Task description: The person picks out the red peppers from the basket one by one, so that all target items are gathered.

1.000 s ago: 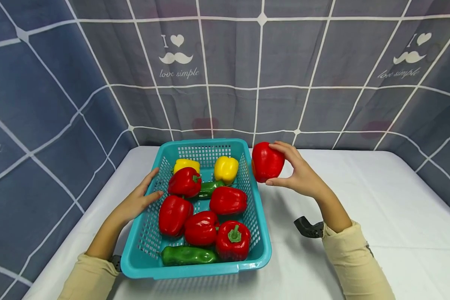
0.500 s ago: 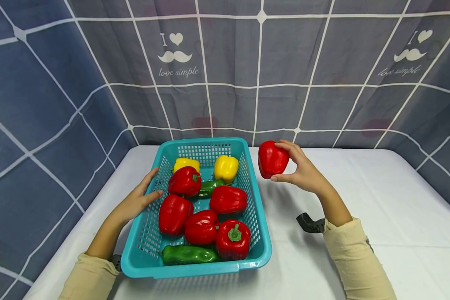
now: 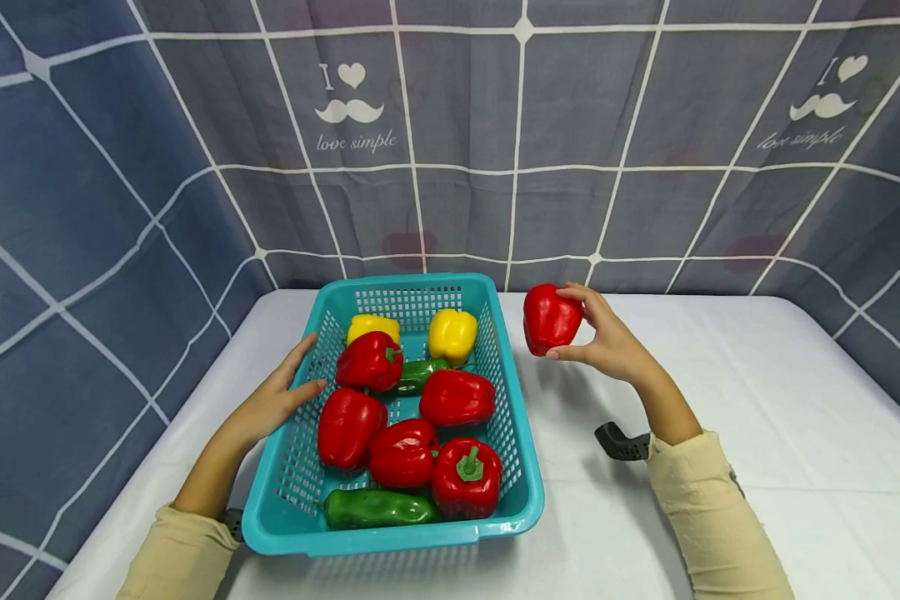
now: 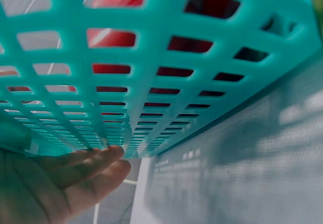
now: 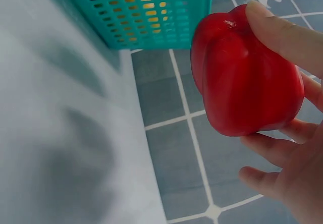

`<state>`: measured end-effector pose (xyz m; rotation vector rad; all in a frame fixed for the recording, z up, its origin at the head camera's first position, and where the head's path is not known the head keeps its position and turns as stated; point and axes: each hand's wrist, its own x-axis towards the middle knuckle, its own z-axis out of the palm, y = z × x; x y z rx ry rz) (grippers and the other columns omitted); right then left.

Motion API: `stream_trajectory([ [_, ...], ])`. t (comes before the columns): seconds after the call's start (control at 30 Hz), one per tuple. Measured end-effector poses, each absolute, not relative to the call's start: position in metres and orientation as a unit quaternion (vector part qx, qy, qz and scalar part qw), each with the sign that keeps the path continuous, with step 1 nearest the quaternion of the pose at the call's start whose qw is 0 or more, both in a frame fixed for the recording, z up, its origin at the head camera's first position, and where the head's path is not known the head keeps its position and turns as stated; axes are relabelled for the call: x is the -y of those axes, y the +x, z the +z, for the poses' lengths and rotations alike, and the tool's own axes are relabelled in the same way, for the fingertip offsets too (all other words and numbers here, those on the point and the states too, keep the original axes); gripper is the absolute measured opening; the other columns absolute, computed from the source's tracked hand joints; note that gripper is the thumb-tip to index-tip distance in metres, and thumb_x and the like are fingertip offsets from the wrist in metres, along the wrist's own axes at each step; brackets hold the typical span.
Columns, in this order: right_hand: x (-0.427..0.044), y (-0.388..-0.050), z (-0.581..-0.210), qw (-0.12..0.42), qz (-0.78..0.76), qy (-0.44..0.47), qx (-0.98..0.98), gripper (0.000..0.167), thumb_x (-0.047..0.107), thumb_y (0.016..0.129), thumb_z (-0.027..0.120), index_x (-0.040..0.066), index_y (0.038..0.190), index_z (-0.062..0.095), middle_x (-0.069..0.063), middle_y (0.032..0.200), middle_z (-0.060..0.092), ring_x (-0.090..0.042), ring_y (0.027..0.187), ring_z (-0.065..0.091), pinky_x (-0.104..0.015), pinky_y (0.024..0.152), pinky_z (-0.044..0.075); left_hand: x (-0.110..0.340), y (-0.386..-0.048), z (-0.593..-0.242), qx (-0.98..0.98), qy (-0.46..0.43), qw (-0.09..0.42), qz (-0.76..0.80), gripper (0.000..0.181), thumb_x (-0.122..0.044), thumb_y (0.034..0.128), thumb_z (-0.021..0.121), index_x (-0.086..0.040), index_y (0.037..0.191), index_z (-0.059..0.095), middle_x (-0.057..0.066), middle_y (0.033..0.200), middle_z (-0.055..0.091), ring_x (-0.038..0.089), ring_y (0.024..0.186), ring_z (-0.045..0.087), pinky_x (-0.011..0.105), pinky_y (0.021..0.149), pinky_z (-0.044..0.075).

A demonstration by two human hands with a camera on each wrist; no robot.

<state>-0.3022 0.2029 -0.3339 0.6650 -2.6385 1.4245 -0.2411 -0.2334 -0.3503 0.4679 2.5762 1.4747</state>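
Note:
My right hand [image 3: 607, 340] grips a red bell pepper [image 3: 552, 320] between thumb and fingers, above the white surface to the right of the turquoise basket [image 3: 528, 467]. In the right wrist view the same pepper [image 5: 247, 77] is pinched by the hand [image 5: 298, 148], apart from the basket wall [image 5: 197, 12]. My left hand [image 3: 270, 404] rests on the basket's left rim with its fingers extended; the left wrist view has this hand [image 4: 70, 181] beside the slotted wall [image 4: 141, 57]. Inside the basket lie several red peppers [image 3: 457, 398], two yellow peppers [image 3: 452, 336] and two long green peppers [image 3: 378, 509].
The basket stands on the left half of a white-covered table [image 3: 720, 383]. A grey cloth [image 3: 570, 108] with white grid lines hangs behind the table and along both sides. A black wrist device [image 3: 621, 443] sits at my right sleeve.
My right hand has moved slightly to the right, carrying the red pepper farther from the basket's right rim. My left hand and the basket have stayed put.

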Motion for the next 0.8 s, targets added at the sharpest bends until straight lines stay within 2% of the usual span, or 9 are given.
stream_trajectory([
  [0.13,-0.206,-0.308,-0.342,0.028,0.466,0.211,0.859,0.079,0.008,0.068,0.078,0.006,0.134,0.034,-0.018,0.145,0.023,-0.042,0.130,0.028,-0.056,0.094,0.039,0.233,-0.241,-0.350,-0.855,0.155,0.069,0.490,0.071,-0.015,0.0924,0.043,-0.005,0.147,-0.002,0.026,0.150,0.005,0.050,0.131,0.019,0.057,0.088,0.042],
  [0.63,-0.210,-0.317,-0.358,0.005,0.468,0.210,0.859,0.079,0.007,0.067,0.078,0.004,0.133,0.034,-0.018,0.143,0.024,-0.041,0.129,0.029,-0.057,0.097,0.036,0.234,-0.241,-0.350,-0.855,0.155,0.072,0.489,0.071,-0.017,0.0923,0.043,-0.007,0.147,-0.002,0.025,0.150,0.005,0.051,0.130,0.020,0.057,0.086,0.043],
  [0.8,-0.211,-0.318,-0.362,-0.002,0.465,0.211,0.860,0.079,0.008,0.067,0.078,0.004,0.132,0.035,-0.018,0.144,0.023,-0.039,0.130,0.027,-0.056,0.102,0.031,0.233,-0.241,-0.350,-0.854,0.154,0.073,0.491,0.071,-0.016,0.0923,0.043,-0.006,0.147,-0.002,0.025,0.150,0.004,0.051,0.130,0.020,0.058,0.086,0.042],
])
